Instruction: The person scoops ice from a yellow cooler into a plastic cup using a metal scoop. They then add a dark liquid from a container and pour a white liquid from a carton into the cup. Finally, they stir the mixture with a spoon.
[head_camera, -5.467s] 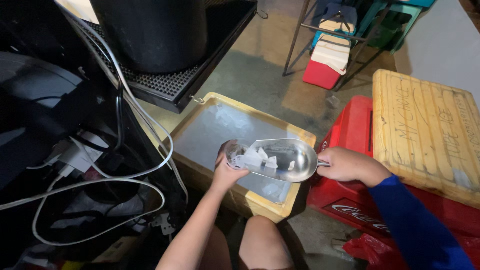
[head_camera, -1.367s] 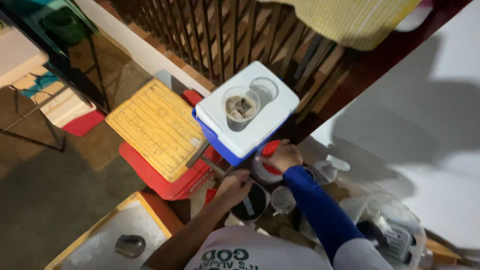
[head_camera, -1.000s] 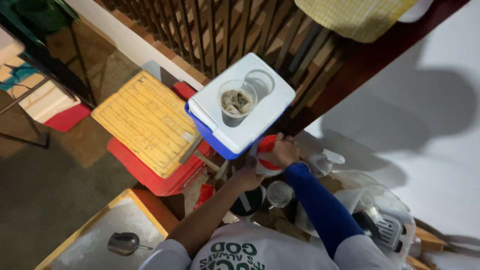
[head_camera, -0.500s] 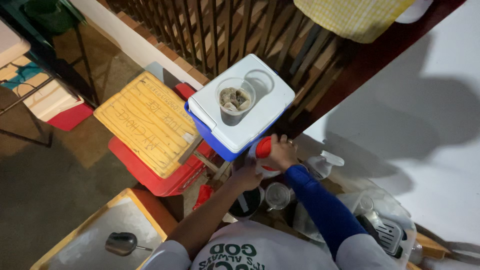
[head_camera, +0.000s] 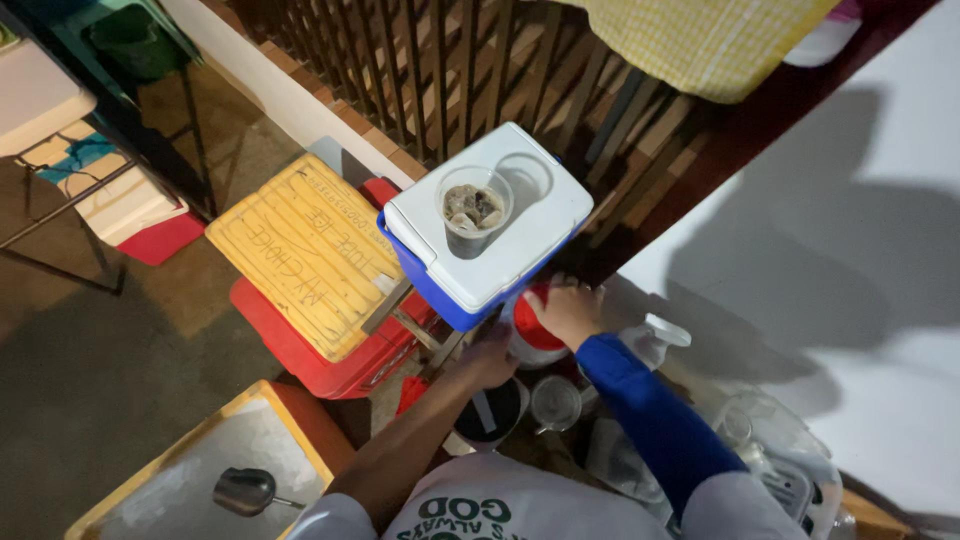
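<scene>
Ice scoop (head_camera: 245, 490), of bare metal, is seen nearest, lying apart from both hands on the grey lid of the yellow-rimmed box (head_camera: 290, 432) near its right edge. Beyond it the left hand (head_camera: 487, 362) is lowered beside a dark round lid (head_camera: 490, 412); whether it is open or closed cannot be told. The right hand (head_camera: 568, 310) is closed over the red cap of a white plastic container (head_camera: 530, 335), which stands just below the blue-and-white cooler (head_camera: 535, 225). The container is judged stiff, smooth, possibly slippery, and heavy if full; it is best gripped around the body rather than by the cap alone. Farther off, a clear cup (head_camera: 475, 210) holding a dark iced drink is set on the cooler's lid near its left edge.
</scene>
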